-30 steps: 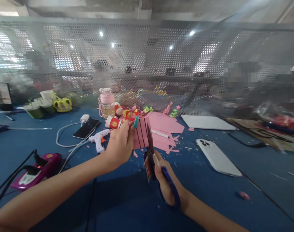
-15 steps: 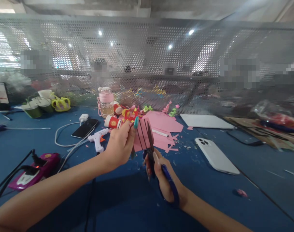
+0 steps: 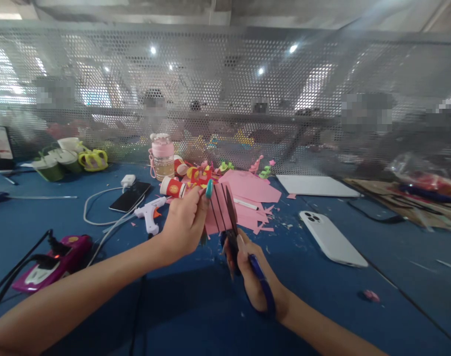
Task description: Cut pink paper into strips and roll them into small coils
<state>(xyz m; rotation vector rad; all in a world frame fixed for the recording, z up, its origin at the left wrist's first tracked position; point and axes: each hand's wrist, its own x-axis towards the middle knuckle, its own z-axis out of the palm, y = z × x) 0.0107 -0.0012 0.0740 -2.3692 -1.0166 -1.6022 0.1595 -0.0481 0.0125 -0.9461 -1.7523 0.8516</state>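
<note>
My left hand [image 3: 186, 220] pinches a piece of pink paper [image 3: 217, 210] between thumb and fingers, holding it up above the table. Dark lines or slits run lengthwise through that piece; I cannot tell which. A pair of scissors [image 3: 232, 217] with blue handles is gripped in my right hand [image 3: 253, 267], its blades pointing up along the paper's right side. Behind the hands lie pink sheets [image 3: 255, 185], with a white pen [image 3: 246, 203] on top and narrow pink scraps [image 3: 264, 225] beside them. A red paper cup [image 3: 172, 188] lies on its side just beyond my left hand.
On the left are a glue gun [image 3: 150, 215], a black phone [image 3: 131, 196] with a white cable, and a purple power strip [image 3: 55, 262]. A bottle [image 3: 162, 158] stands at the back. To the right lie a white phone [image 3: 332, 239] and a white board [image 3: 317, 186].
The scissors and my right hand have shifted very slightly to the right at the paper's edge. My left hand still holds the paper in nearly the same place.
</note>
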